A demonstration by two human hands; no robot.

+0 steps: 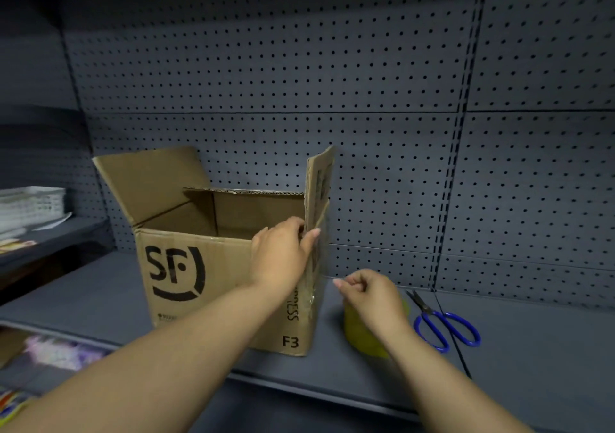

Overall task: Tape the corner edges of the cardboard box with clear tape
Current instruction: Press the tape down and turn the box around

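The tape roll [361, 336] was half hidden under the right hand [372, 296], whose fingers were clenched tip to tip; whether tape was pinched could not be told. The cardboard box [199, 266], centre-left on the shelf [532, 366], was grasped at its right corner by the left hand [283, 252]. Scissors [446, 327] were laid lower right.

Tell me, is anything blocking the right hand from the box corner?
Nothing visible does. The right hand is just right of the cardboard box corner that the left hand holds; the scissors lie farther right.
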